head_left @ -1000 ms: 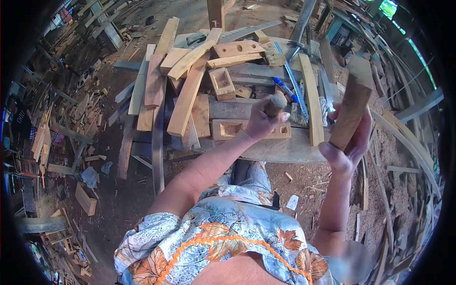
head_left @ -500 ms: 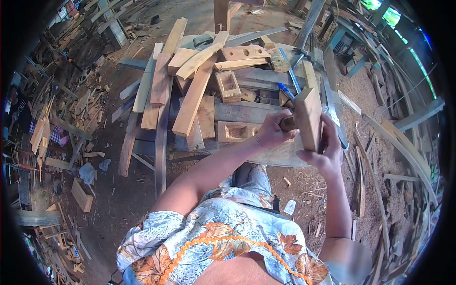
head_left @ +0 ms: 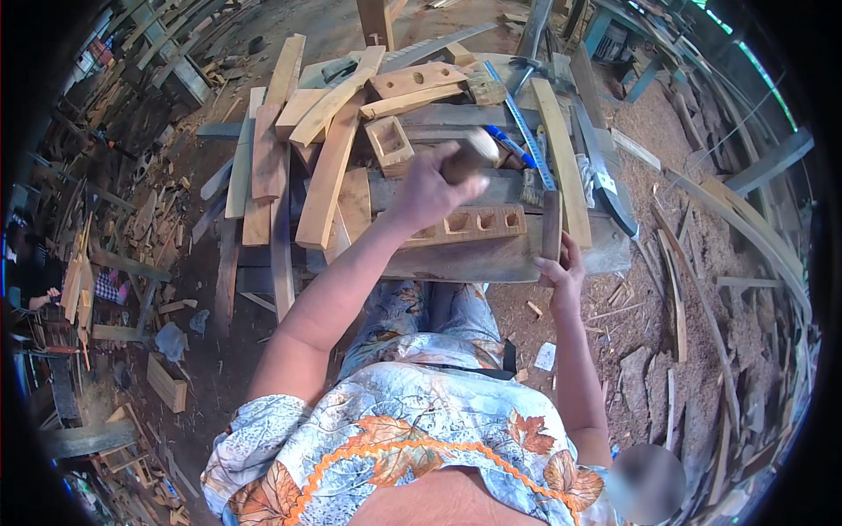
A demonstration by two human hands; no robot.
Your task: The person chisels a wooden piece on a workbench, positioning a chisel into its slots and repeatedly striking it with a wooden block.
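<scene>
My left hand (head_left: 425, 195) is raised over the bench, fingers wrapped round a short, dark wooden piece (head_left: 463, 163) with a pale rounded end. At the bench's front right, my right hand (head_left: 564, 273) grips a flat wooden board (head_left: 552, 219) upright, its narrow edge toward me. Between the hands lies a wooden block with several square-cut holes (head_left: 482, 224), partly hidden by my left arm. Just beyond my left hand sits another block with hollowed pockets (head_left: 388, 140). A blue marker (head_left: 510, 147) lies close to the raised piece, beside a blue ruler (head_left: 528, 131).
Long wooden strips (head_left: 333, 175) pile up on the bench's left. A block with round holes (head_left: 419, 80) lies at the back, near a hammer (head_left: 526, 68). On the right edge lies a saw (head_left: 605, 182). Another person (head_left: 39, 276) is at far left; wood scraps litter the ground.
My hands have parted: the left has moved left and up with the dark piece, away from the board. My right hand has lowered the board and turned it edge-on.
</scene>
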